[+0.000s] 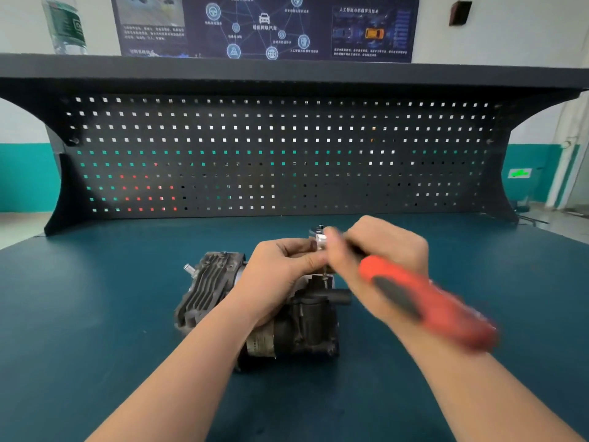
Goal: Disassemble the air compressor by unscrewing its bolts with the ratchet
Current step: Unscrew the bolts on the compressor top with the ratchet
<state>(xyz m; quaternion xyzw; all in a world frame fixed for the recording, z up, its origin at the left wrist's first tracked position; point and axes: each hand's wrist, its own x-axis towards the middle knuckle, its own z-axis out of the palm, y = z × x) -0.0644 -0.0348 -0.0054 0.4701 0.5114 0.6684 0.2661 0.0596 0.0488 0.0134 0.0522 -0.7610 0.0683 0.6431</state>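
Note:
A dark, grimy air compressor (306, 317) with a finned cylinder head at its left lies on the blue-green bench top (95, 314). My left hand (280, 269) sits on top of it, its fingers pinching at the chrome head of the ratchet (424, 298), just above a partly raised bolt (324, 277). My right hand (379, 260) grips the ratchet near its head. The red and black handle sticks out toward the lower right and is blurred by motion.
A black pegboard back panel (280, 154) rises behind the bench under a dark shelf. A plastic water bottle (63, 23) stands on the shelf at the left. A dark poster hangs on the wall above. The bench edges run off left and right.

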